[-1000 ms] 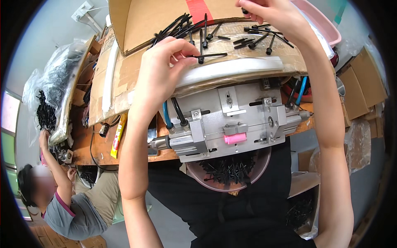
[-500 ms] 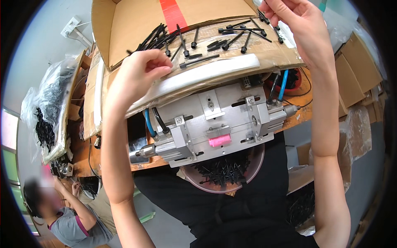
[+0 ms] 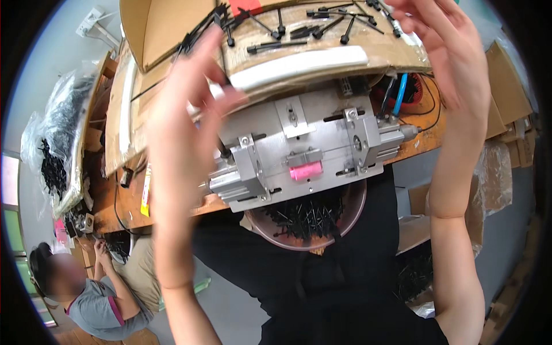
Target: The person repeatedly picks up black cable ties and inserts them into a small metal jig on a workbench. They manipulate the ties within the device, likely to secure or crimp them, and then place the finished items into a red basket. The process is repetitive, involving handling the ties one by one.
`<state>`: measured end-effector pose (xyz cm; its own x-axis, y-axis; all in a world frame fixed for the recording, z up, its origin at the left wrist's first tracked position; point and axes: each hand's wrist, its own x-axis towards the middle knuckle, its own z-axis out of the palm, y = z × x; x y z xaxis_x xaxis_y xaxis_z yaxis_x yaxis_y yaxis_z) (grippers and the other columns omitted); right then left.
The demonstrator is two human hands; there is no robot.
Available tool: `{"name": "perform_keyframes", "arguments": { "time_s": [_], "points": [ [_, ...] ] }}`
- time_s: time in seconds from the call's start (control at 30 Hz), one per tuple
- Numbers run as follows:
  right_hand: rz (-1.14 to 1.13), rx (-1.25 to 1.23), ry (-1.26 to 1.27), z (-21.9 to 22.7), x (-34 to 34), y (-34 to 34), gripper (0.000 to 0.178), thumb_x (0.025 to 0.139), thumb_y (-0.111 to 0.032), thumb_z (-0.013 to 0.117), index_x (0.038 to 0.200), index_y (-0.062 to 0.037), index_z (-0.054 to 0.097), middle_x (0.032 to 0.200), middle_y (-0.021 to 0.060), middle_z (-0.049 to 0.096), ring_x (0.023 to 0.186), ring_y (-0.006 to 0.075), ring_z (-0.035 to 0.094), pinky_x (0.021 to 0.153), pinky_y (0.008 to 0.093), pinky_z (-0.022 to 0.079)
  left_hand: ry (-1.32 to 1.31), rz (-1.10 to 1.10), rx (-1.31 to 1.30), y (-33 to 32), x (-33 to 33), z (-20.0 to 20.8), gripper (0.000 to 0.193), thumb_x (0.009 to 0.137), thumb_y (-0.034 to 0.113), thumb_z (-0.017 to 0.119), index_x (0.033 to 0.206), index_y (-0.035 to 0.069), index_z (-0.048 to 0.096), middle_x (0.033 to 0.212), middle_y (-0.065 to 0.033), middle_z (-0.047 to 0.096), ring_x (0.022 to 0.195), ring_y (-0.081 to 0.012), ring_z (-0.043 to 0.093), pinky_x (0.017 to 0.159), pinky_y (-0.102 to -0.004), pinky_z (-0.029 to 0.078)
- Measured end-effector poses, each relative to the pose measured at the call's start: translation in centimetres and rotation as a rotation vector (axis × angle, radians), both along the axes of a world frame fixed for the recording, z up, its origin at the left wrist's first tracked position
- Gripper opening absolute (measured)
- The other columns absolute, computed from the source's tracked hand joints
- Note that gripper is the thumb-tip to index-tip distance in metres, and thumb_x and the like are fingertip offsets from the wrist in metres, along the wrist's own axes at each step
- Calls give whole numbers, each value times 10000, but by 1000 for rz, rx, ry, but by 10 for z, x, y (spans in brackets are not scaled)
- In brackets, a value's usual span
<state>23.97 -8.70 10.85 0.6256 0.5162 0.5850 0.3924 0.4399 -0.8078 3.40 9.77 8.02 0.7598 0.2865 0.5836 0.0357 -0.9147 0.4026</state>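
The left hand is a blur, its thumb and forefinger spread apart, and I can't tell whether the other fingers pinch anything; a thin black rod juts out to its left, held or merely behind it. Around the forefinger's tip leans a heap of black rods. To the right of that hand, past the thumb, a single headed rod lies nearly crosswise, long axis left to right, thick end toward the left hand, clearly the nearer of the two. The right hand hangs well off to the right, fingers loosely bent, tips close to the far end of some scattered rods; whether it grips one I can't see. Between the hands and nearer the person, past a white strip, sits a metal fixture with a pink piece, a bowl below it. On the table, near and left of the left hand, shows a yellow packet; I can read no lettering anywhere.
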Motion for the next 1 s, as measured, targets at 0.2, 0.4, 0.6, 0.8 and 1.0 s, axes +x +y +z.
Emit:
{"name": "perform_keyframes", "arguments": {
  "time_s": [0.2, 0.4, 0.6, 0.8, 1.0],
  "points": [
    [106, -140, -1, -40, -11, -42, 311, 998, -190, 513, 1223, 23, 530, 972, 89, 634, 785, 88, 544, 691, 214, 436, 243, 101, 75, -124, -57, -103, 615, 787, 5, 645, 1365, -55, 442, 916, -84, 524, 781, -194, 506, 694, -306, 433],
    [110, -109, -45, -42, -39, -40, 268, 990, -157, 522, 1187, 24, 540, 967, 104, 636, 814, 110, 564, 699, 216, 438, 291, 141, 79, -132, -35, -117, 665, 738, -3, 693, 1352, -53, 444, 941, -99, 514, 834, -246, 513, 758, -365, 435],
    [-149, -192, -113, -57, -77, -45, 184, 917, -34, 583, 1085, 35, 559, 968, 155, 658, 760, 133, 591, 634, 218, 464, 295, 133, 131, -128, -33, -122, 689, 703, -65, 575, 1365, -106, 388, 945, -105, 502, 796, -207, 494, 758, -305, 457],
    [-103, -426, -506, -131, -126, -48, 603, 689, 116, 715, 1259, 78, 522, 937, 150, 643, 703, 210, 586, 611, 311, 496, 311, 91, -45, -123, -46, -97, 680, 771, -20, 651, 1394, -54, 381, 1020, -122, 502, 860, -249, 519, 763, -339, 463],
    [9, -528, -545, -160, -138, -39, 660, 676, 120, 686, 1300, 104, 473, 886, 143, 599, 663, 237, 545, 619, 356, 489, 221, 104, -194, -127, -63, -81, 760, 674, -125, 711, 1379, -16, 450, 995, -108, 526, 867, -244, 511, 765, -344, 447]
  ]
}}
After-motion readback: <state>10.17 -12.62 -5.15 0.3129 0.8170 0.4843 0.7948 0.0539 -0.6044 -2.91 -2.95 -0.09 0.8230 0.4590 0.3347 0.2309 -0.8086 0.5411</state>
